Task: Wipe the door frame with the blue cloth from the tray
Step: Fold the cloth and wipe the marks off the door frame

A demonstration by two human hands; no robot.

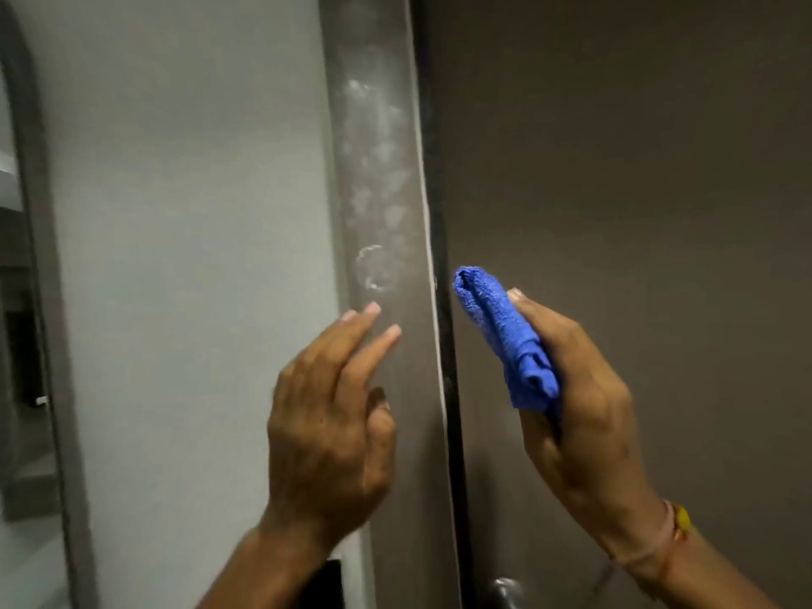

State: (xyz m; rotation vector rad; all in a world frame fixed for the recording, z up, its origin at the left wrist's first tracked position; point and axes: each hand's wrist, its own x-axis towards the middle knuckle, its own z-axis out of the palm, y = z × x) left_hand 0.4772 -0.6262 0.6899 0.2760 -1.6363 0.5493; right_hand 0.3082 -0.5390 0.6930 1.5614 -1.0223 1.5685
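A grey-brown door frame (378,178) runs top to bottom through the middle, smeared with whitish marks and one ring-shaped mark. My right hand (580,406) holds a bunched blue cloth (505,336) just right of the frame's edge, in front of the brown door (637,191), apart from the frame. My left hand (334,424) is raised over the lower frame with fingers apart, fingertips close to or touching its surface below the ring mark. No tray is in view.
A pale wall (197,257) lies left of the frame, with a dark arched opening (22,301) at the far left. A metal door handle (505,593) shows at the bottom. A black switch plate (327,584) sits low on the wall.
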